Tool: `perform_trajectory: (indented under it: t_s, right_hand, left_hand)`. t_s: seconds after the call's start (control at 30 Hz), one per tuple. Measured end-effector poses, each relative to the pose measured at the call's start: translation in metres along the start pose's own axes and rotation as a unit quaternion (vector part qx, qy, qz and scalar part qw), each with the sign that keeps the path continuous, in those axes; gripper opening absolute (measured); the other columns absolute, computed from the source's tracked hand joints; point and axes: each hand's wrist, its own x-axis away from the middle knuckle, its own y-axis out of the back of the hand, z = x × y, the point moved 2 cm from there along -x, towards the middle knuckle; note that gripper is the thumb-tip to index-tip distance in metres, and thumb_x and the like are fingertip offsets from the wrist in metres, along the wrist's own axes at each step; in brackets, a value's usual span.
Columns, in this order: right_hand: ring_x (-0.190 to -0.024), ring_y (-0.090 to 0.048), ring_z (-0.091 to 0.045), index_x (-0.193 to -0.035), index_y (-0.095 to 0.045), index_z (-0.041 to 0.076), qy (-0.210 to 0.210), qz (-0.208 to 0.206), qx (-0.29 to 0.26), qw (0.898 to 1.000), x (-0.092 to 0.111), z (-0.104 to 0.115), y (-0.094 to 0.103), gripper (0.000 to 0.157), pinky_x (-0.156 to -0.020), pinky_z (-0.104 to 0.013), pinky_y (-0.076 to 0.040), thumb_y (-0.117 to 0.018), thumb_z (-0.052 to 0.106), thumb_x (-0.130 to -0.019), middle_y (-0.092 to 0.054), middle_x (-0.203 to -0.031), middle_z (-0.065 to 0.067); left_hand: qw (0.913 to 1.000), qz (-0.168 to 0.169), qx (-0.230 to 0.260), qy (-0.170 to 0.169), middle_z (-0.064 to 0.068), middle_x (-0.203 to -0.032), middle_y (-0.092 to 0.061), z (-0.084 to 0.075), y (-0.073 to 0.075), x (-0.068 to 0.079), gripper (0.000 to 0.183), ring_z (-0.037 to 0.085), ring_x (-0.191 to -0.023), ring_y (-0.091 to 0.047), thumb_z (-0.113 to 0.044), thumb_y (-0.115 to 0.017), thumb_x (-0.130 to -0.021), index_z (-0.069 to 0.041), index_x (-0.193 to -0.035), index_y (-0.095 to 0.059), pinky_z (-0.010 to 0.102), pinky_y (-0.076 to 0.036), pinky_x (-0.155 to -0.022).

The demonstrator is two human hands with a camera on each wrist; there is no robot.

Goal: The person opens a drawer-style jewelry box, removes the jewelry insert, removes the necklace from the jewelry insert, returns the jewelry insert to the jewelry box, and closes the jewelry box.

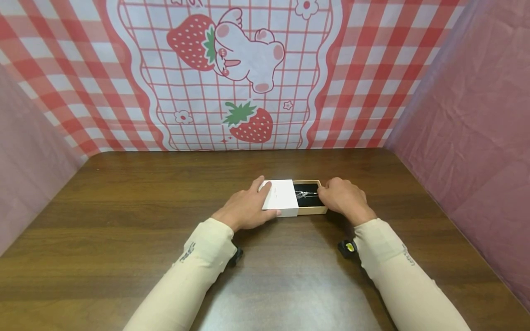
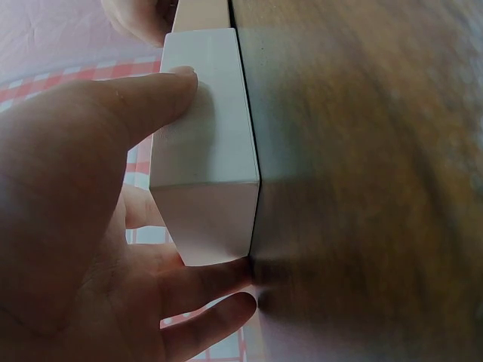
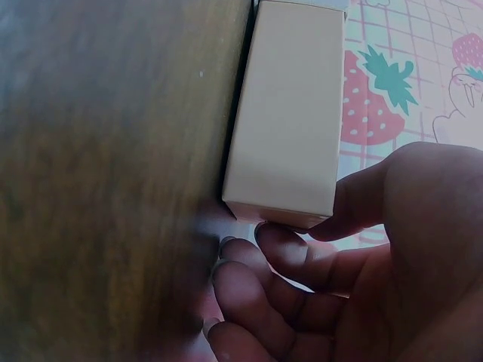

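While the two parts of the box remain joined, its tan inner tray [image 1: 312, 211] stands partly drawn out to the right of the white outer cover [image 1: 283, 197]. Location: on the brown wood-grain worktop [image 1: 269, 285], towards its far side and between the hands.

Contents: one silver-coloured chain [image 1: 305, 194], on a black lining [image 1: 308, 202] in the exposed part of the tray.

Left hand [image 1: 246, 207]: gripping the cover at its left end, thumb along the near side, fingers spread over the top and end.

Right hand [image 1: 341, 195]: fingers curled, pinching the tray's right end.

Attire: cream sleeves [image 1: 178, 285]; a dark device [image 1: 347, 248] at each wrist.

Surround: red-and-white checked cloth [image 1: 368, 69] behind, printed with strawberries and a white cartoon animal; pink fabric [image 1: 476, 138] at both sides.
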Motion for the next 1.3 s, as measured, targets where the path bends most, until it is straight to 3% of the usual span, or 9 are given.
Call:
perform_trajectory:
  t_s: [0.57, 0.73, 1.03, 1.3]
  right_hand:
    - [-0.091, -0.058, -0.034, -0.114, -0.070, 0.006, -0.002, -0.007, 0.004, 1.000, 0.0011, 0.0007, 0.0007, 0.045, -0.071, -0.054, -0.047, -0.042, 0.037, -0.098, -0.065, -0.109, -0.017]
    - [-0.090, -0.059, -0.034, -0.106, -0.072, 0.008, 0.002, -0.020, 0.005, 1.000, 0.0005, -0.0007, 0.0004, 0.041, -0.068, -0.054, -0.048, -0.043, 0.035, -0.097, -0.065, -0.108, -0.018]
    - [-0.084, -0.058, -0.033, -0.093, -0.070, 0.010, 0.005, -0.025, 0.004, 1.000, 0.0006, -0.0014, 0.0005, 0.035, -0.067, -0.052, -0.047, -0.043, 0.032, -0.099, -0.064, -0.094, -0.014]
    - [-0.083, -0.057, -0.033, -0.095, -0.069, 0.008, 0.006, -0.022, 0.004, 1.000, 0.0006, -0.0012, 0.0003, 0.035, -0.066, -0.051, -0.047, -0.043, 0.031, -0.098, -0.063, -0.090, -0.013]
  left_hand:
    - [1.0000, 0.000, 0.001, -0.001, 0.014, -0.165, -0.016, 0.0005, 0.0007, 0.0001, 0.086, 0.040, -0.128, -0.052, -0.060, -0.055, -0.095, -0.012, -0.160, -0.024, 0.048, -0.043, -0.105]
    - [1.0000, 0.002, 0.002, 0.000, 0.014, -0.165, -0.015, -0.0001, 0.0007, 0.0006, 0.086, 0.040, -0.128, -0.051, -0.060, -0.055, -0.095, -0.012, -0.160, -0.024, 0.048, -0.043, -0.105]
    - [1.0000, 0.001, 0.001, 0.001, 0.014, -0.165, -0.016, -0.0002, 0.0009, 0.0011, 0.086, 0.040, -0.130, -0.050, -0.059, -0.055, -0.095, -0.012, -0.160, -0.024, 0.049, -0.043, -0.105]
    - [1.0000, 0.001, 0.002, -0.001, 0.014, -0.165, -0.016, -0.0002, 0.0005, 0.0009, 0.086, 0.040, -0.129, -0.050, -0.059, -0.055, -0.096, -0.012, -0.160, -0.024, 0.049, -0.043, -0.105]
